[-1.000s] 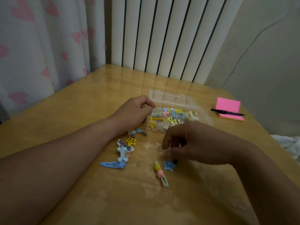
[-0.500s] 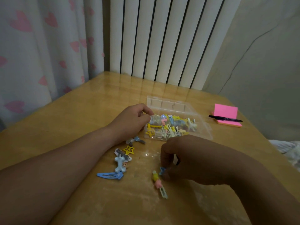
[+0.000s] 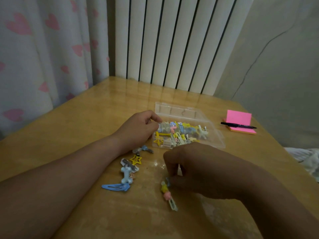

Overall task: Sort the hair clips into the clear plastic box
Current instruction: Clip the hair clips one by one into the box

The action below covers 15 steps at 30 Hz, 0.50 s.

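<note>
Wooden table point(image 3: 86, 128), dim light. The clear plastic box point(image 3: 214, 133) sits toward the far middle of the table, lid tipped open behind it, already holding a jumble of yellow, pink, blue and white hair clips point(image 3: 181, 131). Left hand point(image 3: 138, 130) rests at the box's left end — fingers curled, thumb and fingertips touching the near-left corner of the box, steadying it. Right hand point(image 3: 195, 169) is lower, in front of the box, fingers drawn together in a narrow pinch pointing down at the table; a small blue clip point(image 3: 167, 181) shows at the fingertips, mostly hidden, so I cannot tell whether it is lifted or still lies on the wood. Just beside that pinch lies a long clip with yellow and pink charms point(image 3: 168, 195), pale bar pointing toward the near edge. Loose clips lie between the two forearms: a grey-blue one point(image 3: 143, 150) by the left wrist, a yellow star clip point(image 3: 136, 160) below it, a dark-and-white clip point(image 3: 128, 164) touching the star, a pale blue bone-shaped clip point(image 3: 126, 175), and a flat blue snap clip point(image 3: 116, 187) nearest the camera. Off to the right, well apart from the box — a pink sticky-note pad point(image 3: 239, 118) with a black pen point(image 3: 238, 125) laid across it. Behind the table a white ribbed radiator point(image 3: 172, 40); to the left a heart-patterned curtain point(image 3: 43, 49).
</note>
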Tool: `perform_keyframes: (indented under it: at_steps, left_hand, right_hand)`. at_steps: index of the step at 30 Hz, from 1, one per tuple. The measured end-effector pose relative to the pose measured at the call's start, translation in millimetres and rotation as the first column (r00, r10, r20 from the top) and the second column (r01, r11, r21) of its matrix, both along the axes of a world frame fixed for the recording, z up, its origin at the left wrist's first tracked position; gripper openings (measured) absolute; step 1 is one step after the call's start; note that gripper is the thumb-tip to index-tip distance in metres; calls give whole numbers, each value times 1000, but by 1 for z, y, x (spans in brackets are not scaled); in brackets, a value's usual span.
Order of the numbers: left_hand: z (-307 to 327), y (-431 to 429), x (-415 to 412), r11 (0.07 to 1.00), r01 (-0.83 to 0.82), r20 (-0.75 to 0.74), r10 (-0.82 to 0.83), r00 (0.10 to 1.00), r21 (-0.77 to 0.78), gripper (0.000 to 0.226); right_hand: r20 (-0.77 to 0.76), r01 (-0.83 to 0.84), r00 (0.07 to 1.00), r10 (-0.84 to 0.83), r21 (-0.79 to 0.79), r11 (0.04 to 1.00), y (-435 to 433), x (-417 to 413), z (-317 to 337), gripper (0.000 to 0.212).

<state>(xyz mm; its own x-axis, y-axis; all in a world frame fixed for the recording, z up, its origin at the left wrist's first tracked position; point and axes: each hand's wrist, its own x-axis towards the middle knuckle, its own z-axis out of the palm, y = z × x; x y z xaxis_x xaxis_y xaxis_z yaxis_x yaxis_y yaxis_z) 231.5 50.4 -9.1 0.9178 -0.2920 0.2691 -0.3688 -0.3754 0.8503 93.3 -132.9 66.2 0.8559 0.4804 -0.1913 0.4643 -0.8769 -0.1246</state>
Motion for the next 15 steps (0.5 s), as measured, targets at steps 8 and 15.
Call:
perform_keyframes:
  at_steps: [8, 15]
  left_hand:
    - [1, 0, 0, 1000, -8, -9, 8, 1000, -8, 16]
    - [2, 0, -1, 1000, -5, 1, 5, 1000, 7, 15]
  right_hand:
    - [-156, 78, 986, -63, 89, 993, -13, 7, 1, 12]
    - [110, 254, 909, -403, 620, 742, -57, 32, 2, 7]
